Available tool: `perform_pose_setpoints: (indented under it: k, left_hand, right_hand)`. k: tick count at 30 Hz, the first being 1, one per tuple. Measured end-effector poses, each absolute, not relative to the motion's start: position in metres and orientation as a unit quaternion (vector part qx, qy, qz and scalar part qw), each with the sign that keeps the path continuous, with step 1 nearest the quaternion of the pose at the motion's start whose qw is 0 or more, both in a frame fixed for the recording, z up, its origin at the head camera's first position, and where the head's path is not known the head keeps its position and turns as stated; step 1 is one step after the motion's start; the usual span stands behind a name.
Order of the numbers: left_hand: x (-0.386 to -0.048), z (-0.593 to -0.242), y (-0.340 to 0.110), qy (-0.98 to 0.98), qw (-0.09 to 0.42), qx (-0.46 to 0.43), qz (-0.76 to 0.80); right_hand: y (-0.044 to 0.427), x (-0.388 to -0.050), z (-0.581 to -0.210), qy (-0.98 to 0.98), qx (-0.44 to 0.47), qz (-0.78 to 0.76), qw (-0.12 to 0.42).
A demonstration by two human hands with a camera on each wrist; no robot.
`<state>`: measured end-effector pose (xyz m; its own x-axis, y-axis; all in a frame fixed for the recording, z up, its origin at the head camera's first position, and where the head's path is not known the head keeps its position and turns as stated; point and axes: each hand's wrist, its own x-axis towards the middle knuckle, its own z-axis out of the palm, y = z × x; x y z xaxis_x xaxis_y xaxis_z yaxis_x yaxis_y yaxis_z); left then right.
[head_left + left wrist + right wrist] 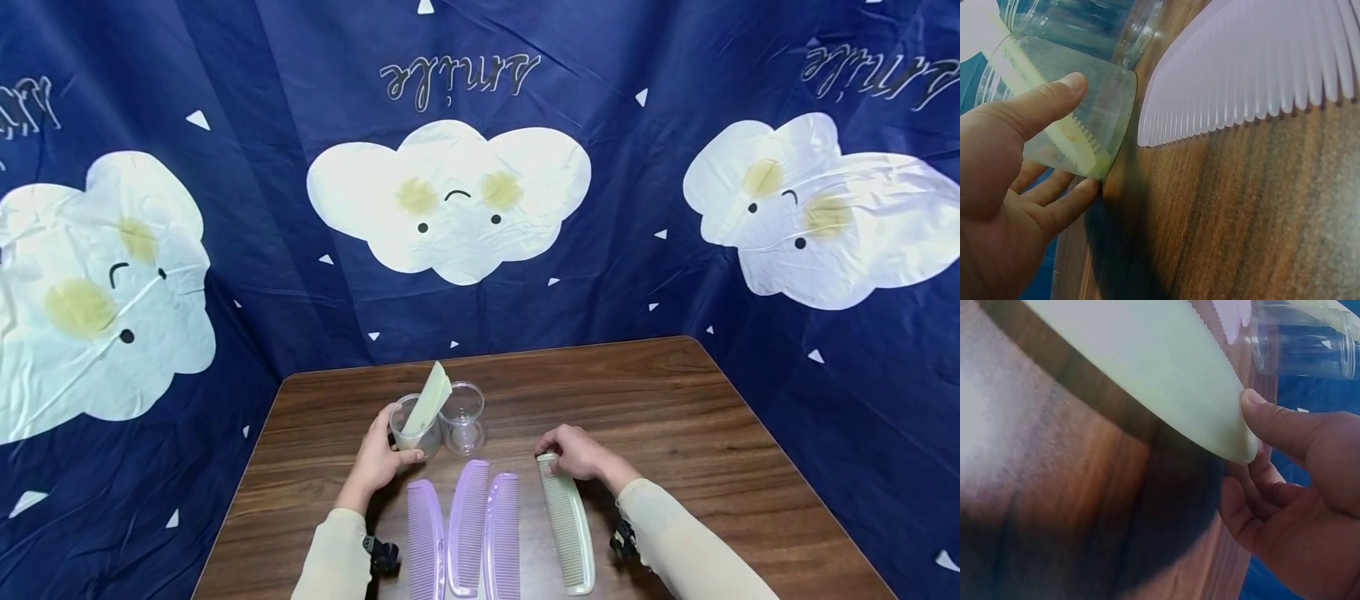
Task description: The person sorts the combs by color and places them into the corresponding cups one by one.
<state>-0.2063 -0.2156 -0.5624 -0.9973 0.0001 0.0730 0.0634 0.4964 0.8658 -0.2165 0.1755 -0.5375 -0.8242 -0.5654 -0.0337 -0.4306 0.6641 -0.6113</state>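
Right wrist: fingers [1239,515] pinch comb [1166,375].

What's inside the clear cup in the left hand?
At least one pale green comb leans inside the clear cup, its top sticking out. In the left wrist view, the left hand covers part; I can't tell whether combs overlap.

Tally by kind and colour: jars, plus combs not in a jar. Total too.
Purple combs: 3
Pale green comb: 1
Clear jars: 2
Total: 6
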Motion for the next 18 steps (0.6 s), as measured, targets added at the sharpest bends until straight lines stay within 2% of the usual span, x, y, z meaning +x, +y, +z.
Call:
perform_pose_setpoints:
  k: [7, 18]
  left_hand:
    - [-0.206, -0.562, -0.215, -0.862, 0.029, -0.020, -0.506]
    - [-0.205, -0.561, -0.214, -0.865, 0.031, -0.015, -0.501]
  right_hand:
    - [0.179, -0.219, -0.528, 0.904, -0.301, -0.285, 0.109]
    - [0.187, -0.226, -0.522, 0.892, -0.292, -0.323, 0.121]
